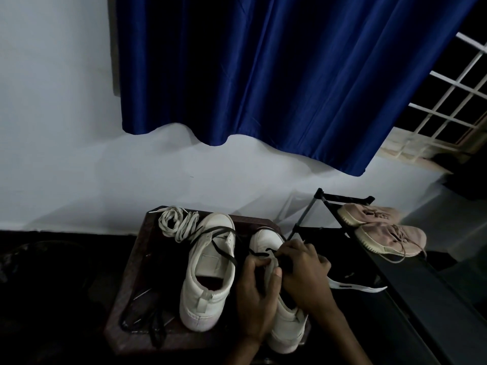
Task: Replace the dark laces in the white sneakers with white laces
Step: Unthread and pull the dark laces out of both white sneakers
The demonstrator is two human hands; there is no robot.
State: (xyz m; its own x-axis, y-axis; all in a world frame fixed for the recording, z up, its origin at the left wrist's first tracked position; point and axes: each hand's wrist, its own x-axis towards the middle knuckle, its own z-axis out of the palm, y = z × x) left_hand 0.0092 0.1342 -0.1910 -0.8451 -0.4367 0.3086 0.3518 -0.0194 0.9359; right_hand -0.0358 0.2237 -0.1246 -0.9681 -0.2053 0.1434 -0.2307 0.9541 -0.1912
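Two white sneakers stand on a dark brown stool (137, 262), toes pointing away from me. The left sneaker (208, 275) has a loose dark lace (221, 246) draped over its front and trailing off to the left. On the right sneaker (266, 239), my left hand (257, 293) grips the upper from the left side. My right hand (305, 270) pinches the dark lace near the eyelets. A bundle of white laces (176, 223) lies at the stool's far left corner.
A black shoe rack (411, 285) stands to the right, with a pair of pink sneakers (382, 227) on top and a black-and-white shoe (353, 284) lower down. A blue curtain (263, 75) hangs on the white wall behind. Dark floor lies to the left.
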